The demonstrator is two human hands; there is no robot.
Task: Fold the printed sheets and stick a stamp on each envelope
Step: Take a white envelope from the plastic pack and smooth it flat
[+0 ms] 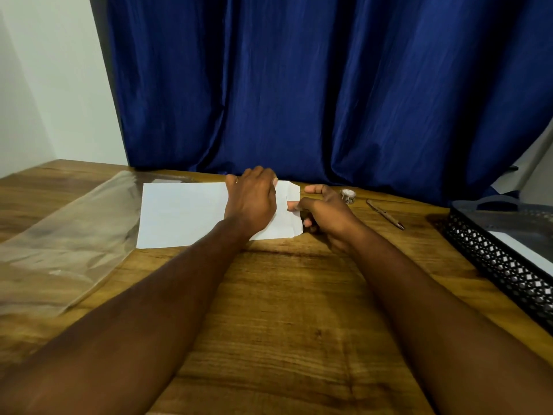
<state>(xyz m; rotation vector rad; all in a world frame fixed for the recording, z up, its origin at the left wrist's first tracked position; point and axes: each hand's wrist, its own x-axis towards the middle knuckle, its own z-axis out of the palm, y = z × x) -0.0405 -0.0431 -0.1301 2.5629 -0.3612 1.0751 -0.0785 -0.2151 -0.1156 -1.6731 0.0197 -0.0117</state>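
A white envelope (182, 214) lies flat on the wooden table (284, 310), long side left to right. My left hand (253, 202) rests palm down on its right half, fingers spread toward the far edge. My right hand (323, 211) is at the envelope's right end; one fingertip presses on the paper there while the other fingers curl beside the edge. What lies under that fingertip is too small to tell. A small roll of stamps or tape (348, 195) stands just right of my right hand.
A pen (385, 214) lies right of the roll. A black mesh tray (502, 265) holding white sheets sits at the right edge. A clear plastic sleeve (65, 244) covers the table's left side. A blue curtain (299, 85) hangs behind.
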